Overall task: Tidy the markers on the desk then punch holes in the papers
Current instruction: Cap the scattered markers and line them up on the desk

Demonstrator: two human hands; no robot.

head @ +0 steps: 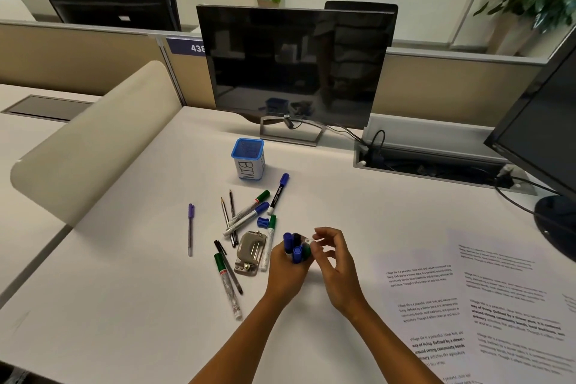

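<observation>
A: Left hand [285, 271]?
B: Fingers curled round a bundle of markers [295, 248], caps up, blue, black and green.
A: Right hand [332, 262]?
B: Beside the bundle, fingertips at the caps; whether it pinches anything, cannot tell.
A: Loose items?
B: Scattered markers [249, 217] and pencils by the hole punch [251, 251], near the blue bin [248, 159]. Papers [467, 305] lie to the right on the desk [124, 305].

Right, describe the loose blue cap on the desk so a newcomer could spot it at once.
Start at the Dell monitor and come down past the blue mesh pot labelled BIN to the scatter of markers. The loose blue cap lies just above the grey hole punch, beside a green-capped white marker. Unlike every other blue cap nearby, it sits alone, on no marker.
</observation>
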